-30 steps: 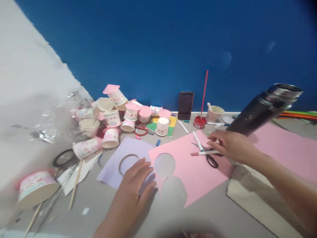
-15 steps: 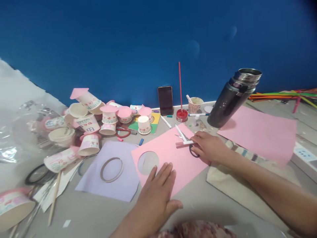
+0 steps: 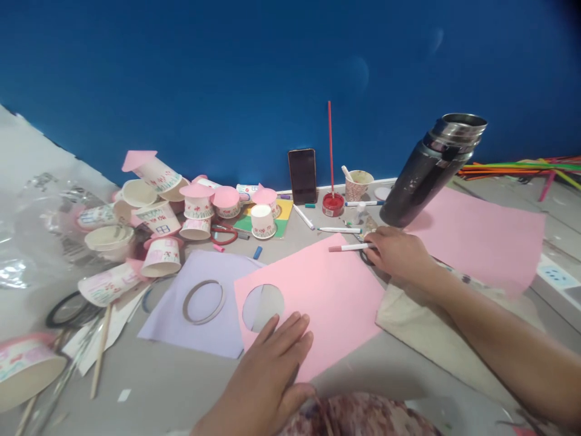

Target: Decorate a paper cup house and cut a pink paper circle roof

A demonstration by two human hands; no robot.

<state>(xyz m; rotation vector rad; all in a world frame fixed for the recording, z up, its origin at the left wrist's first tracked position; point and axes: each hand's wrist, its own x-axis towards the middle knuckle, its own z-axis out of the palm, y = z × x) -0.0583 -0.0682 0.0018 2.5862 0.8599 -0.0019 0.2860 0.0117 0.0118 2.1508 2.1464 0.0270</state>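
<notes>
My left hand (image 3: 272, 366) lies flat, fingers spread, on the pink paper (image 3: 336, 297), just below the round hole cut near its left corner. At the paper's far right edge, my right hand (image 3: 399, 254) has its fingers curled over a marker with a pinkish cap (image 3: 347, 247) and the dark handle of a pair of scissors (image 3: 365, 257). The scissors are mostly hidden under the fingers. A white marker (image 3: 340, 230) rests just beyond the paper. Left of the pink sheet, a ring (image 3: 185, 303) sits on purple paper (image 3: 167, 330).
Decorated paper cups (image 3: 158, 219) with pink tops crowd the left. Along the wall are a phone (image 3: 302, 175), a red paint jar (image 3: 333, 206) with a stick, and a small cup (image 3: 357, 189). A dark flask (image 3: 415, 181), more pink paper (image 3: 490, 239) and a cloth (image 3: 417, 321) are at right.
My right hand has moved away and to the right with the marker and scissors. The white marker now lies apart on the table. My left hand has slid slightly left and nearer, with the pink paper.
</notes>
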